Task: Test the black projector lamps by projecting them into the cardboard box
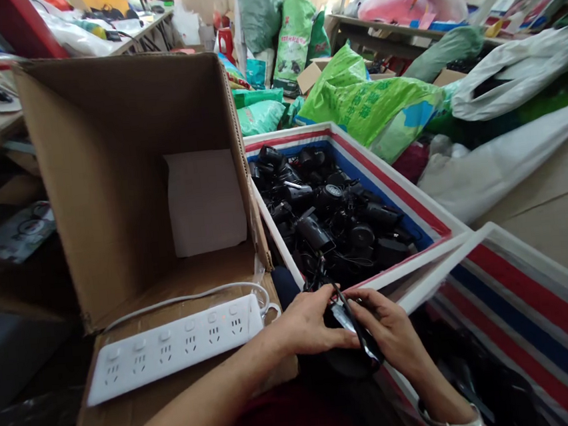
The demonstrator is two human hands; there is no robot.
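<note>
My left hand [309, 323] and my right hand [391, 328] meet low in the middle of the head view. Both are closed round a small black device [345, 327] with a thin black cord that loops between the fingers. Part of the device is hidden under my hands. Just beyond them stands a red, white and blue striped box [359, 159] filled with several similar black devices [332, 222] and tangled cords. A white power strip [176, 344] lies on a cardboard flap to the left of my left hand.
A large open cardboard box [110, 176] lies on its side at the left, with a white sheet [206, 200] inside. A second striped box [536, 323] is at the lower right. Green sacks [369, 104] and white bags [516, 70] crowd the back. Cluttered shelves line both sides.
</note>
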